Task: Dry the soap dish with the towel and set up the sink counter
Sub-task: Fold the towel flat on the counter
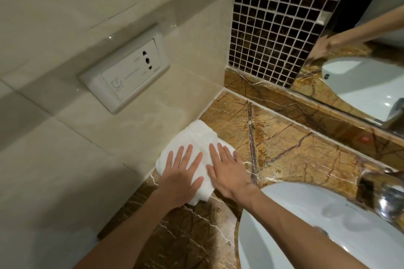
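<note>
Both hands flat, fingers spread: my left hand [182,178] and right hand [227,171] press the soft folded white towel [197,137] onto the veined brown marble surface [290,148], beside the glossy oval basin [306,225].

Shaver symbol on the wall socket plate [131,72], its small lettering illegible

Warm dim light, glare on faucet [387,201], soft shadows on wall, wide-angle bending at edges
</note>
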Demonstrator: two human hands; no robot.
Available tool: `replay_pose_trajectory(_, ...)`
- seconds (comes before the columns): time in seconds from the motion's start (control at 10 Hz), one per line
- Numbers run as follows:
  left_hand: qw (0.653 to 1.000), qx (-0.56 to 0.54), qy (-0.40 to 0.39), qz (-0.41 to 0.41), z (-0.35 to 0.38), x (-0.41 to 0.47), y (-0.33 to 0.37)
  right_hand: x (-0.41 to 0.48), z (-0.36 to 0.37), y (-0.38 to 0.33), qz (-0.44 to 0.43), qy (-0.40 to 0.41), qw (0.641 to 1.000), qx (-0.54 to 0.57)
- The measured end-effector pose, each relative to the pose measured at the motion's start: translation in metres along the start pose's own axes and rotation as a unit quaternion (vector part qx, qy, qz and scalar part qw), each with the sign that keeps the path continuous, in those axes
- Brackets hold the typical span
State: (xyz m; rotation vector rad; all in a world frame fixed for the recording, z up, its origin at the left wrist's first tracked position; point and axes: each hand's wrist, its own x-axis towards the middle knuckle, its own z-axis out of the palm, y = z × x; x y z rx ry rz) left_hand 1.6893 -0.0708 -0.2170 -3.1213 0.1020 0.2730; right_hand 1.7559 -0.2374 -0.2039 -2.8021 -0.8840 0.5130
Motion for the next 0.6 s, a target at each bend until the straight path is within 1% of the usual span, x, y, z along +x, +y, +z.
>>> replay_pose_trajectory(0.3, 1.000, -0.014, -0.017, 0.004, 0.004, 0.004, -0.001, 0.004, -0.008, 0.000, 0.007, -0.038, 0.999, 0.003)
replay_pose_trajectory(0.4, 0.999, -0.036, -0.026, -0.010, -0.002, 0.003, 0.000, 0.000, -0.013, -0.003, 0.017, -0.020, 0.999, 0.037)
replay_pose_trajectory(0.5, 0.997, -0.073, -0.019, -0.032, -0.021, 0.000, 0.007, -0.009, -0.017, -0.006, 0.034, 0.029, 0.998, 0.050)
replay_pose_trajectory(0.6, 0.994, -0.089, 0.002, -0.059, -0.043, -0.004, 0.013, -0.015, -0.025, -0.005, 0.050, 0.045, 0.997, 0.046)
